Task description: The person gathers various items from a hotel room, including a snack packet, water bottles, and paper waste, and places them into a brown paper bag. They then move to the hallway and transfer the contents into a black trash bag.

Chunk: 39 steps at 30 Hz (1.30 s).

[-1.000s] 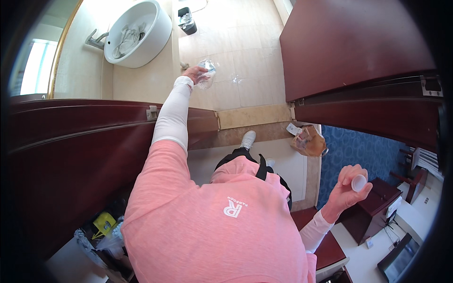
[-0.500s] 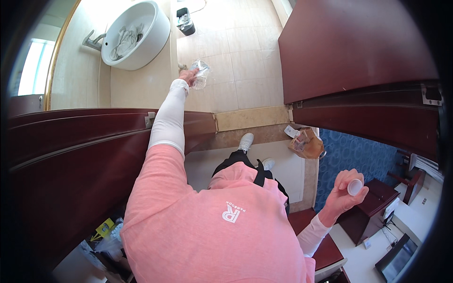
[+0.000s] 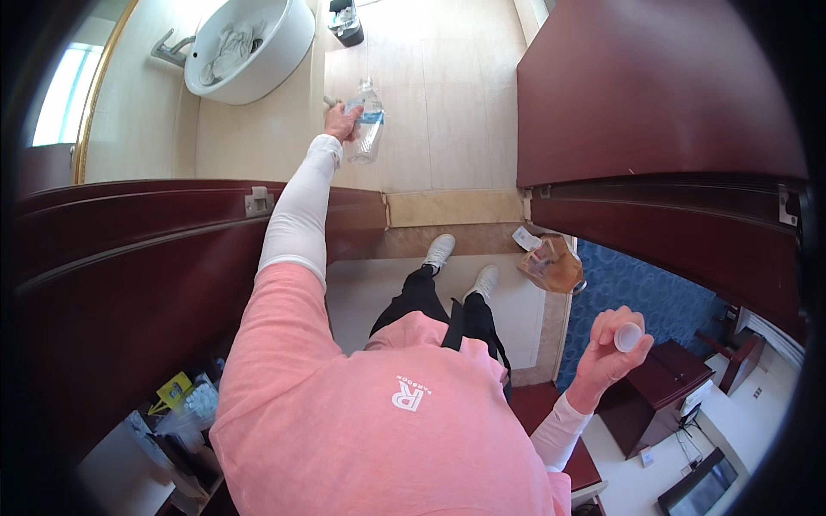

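Observation:
Stretched out ahead at the left, my left hand (image 3: 342, 125) is closed around a clear plastic bottle (image 3: 369, 138) with a blue label band. The bottle is upright in the picture, its neck pointing away from me, above the pale tiled floor. My right hand (image 3: 602, 359), bent up at the right, grips a small round white plastic cup (image 3: 627, 337) between thumb and fingers. The cup's round face shows; what lies behind it is hidden by the hand.
A white basin (image 3: 292, 53) with crumpled white cloth (image 3: 232, 57) stands on the counter at far left. A small black bin (image 3: 348, 33) is beyond. Dark red doors flank me, left (image 3: 129, 249) and right (image 3: 637, 95). A brown bag (image 3: 557, 267) sits by the blue carpet (image 3: 632, 279).
The bottle in my left hand, blurred before, now shows clearly and points its neck away. My right hand with the cup has shifted slightly left. My legs have spread apart.

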### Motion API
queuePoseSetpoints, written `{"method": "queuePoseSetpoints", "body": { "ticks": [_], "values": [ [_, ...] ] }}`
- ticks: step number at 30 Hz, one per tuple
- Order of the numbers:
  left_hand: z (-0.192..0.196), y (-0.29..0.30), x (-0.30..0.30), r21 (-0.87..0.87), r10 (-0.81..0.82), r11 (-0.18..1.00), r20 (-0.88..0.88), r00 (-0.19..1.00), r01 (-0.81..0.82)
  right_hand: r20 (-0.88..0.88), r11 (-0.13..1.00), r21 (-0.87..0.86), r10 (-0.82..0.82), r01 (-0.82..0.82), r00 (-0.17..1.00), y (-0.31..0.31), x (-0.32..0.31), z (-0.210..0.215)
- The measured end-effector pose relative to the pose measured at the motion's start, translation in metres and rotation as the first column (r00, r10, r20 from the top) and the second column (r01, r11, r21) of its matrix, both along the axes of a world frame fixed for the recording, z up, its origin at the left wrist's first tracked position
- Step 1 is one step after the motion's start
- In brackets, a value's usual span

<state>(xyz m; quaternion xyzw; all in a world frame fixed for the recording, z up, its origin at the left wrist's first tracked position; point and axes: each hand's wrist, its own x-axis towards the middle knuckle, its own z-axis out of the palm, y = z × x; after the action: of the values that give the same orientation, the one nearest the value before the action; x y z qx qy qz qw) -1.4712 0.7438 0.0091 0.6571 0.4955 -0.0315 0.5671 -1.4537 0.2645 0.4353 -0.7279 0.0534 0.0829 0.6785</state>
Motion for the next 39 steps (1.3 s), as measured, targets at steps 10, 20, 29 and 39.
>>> {"method": "queuePoseSetpoints", "body": {
  "ticks": [10,20,29,39],
  "values": [
    [-0.005,-0.102,-0.030,0.095,0.032,0.994,0.218,0.975,-0.054,-0.275,0.987,-0.114,0.075,-0.110,0.958,-0.048,0.040,-0.055],
    [-0.223,-0.374,-0.198,-0.372,0.064,0.900,-0.401,0.914,-0.227,-0.740,0.912,-0.199,0.101,-0.360,0.665,-0.166,0.010,-0.269],
    [-0.460,-0.552,-0.299,-0.420,-0.093,0.889,-0.558,0.825,-0.184,-0.867,0.842,-0.354,-0.133,-0.407,0.480,-0.218,-0.076,-0.440],
    [-0.537,-0.560,-0.354,-0.290,-0.043,0.949,-0.506,0.861,-0.123,-0.883,0.748,-0.430,-0.234,-0.505,0.406,-0.257,-0.115,-0.469]
  ]
}}
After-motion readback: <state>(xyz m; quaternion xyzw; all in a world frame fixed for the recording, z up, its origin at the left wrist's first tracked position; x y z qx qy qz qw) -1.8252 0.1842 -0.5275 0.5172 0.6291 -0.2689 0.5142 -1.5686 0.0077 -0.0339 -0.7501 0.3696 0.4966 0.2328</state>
